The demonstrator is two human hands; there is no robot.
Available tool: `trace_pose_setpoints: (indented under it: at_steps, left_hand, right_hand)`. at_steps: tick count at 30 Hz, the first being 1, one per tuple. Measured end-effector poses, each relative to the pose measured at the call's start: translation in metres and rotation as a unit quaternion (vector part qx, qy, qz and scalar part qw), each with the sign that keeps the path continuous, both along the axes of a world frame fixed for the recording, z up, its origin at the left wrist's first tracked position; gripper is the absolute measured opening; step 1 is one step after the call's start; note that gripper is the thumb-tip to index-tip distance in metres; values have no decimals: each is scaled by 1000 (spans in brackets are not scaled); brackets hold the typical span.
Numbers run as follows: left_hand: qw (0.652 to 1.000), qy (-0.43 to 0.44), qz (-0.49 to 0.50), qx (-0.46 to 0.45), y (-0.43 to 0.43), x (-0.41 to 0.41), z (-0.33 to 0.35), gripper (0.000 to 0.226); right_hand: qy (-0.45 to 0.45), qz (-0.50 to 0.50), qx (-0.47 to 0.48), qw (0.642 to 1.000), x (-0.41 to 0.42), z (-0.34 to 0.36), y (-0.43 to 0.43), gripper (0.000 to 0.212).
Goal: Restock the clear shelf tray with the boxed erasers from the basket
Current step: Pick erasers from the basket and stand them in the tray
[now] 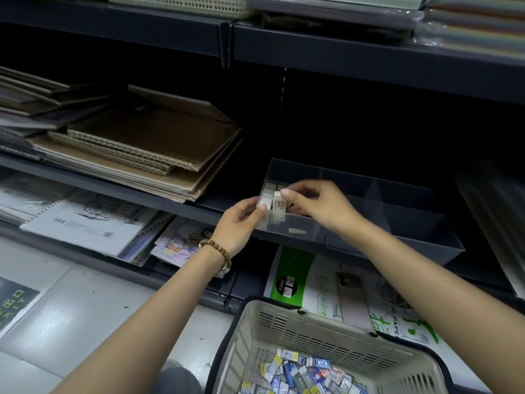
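At the leftmost compartment of the clear shelf tray (355,200), the right hand (321,203) pinches a boxed eraser (279,206) upright into the row while the left hand (241,223) grips the tray corner, apparently steadying it (basket (298,331) below holds many more).

On the green-and-white sketch paper pack (326,291) lying on the bottom shelf, "20PCS" is printed in white within a black circle, and the letters "PAPE" can be read running vertically near its right side, the preceding word being only partly legible. Large green Chinese characters are printed on the same pack but are cut off. Yellow-green characters are seen on a dark floor sign (14,305) at the left edge, too skewed to be read.
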State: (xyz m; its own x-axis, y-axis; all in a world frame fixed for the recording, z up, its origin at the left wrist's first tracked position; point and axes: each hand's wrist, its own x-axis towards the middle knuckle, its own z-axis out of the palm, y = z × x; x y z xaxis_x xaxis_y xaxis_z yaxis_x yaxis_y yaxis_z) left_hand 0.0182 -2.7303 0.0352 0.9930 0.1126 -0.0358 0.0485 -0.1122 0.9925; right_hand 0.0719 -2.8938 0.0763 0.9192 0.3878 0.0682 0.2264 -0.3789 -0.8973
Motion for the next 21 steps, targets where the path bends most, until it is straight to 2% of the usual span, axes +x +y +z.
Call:
trace_pose_setpoints:
  at_steps: [3,6,8,11,13,17,21]
  left_hand:
    - [1000,6,-2,-5,-1,0,-1,31]
    - [1000,22,15,-7,-1,1,1,35]
    - [999,39,28,-11,-1,3,2,38]
    - [997,47,48,-23,-5,7,4,38]
    - [996,56,63,-5,-9,10,4,47]
    - [993,85,68,-37,-10,15,3,52]
    - [992,87,71,-52,-7,16,1,51]
  right_hand:
    - [32,-5,21,999,-1,2,1,13]
    - [55,-18,-72,996,2,7,6,26]
    - [60,-29,-123,990,4,9,9,26]
    - [108,-31,-86,990,5,12,4,23]
    - [135,-32,-52,989,6,17,-2,23]
    - [99,5,-132,986,2,21,-3,24]
    - [126,32,-115,985,-2,20,-1,28]
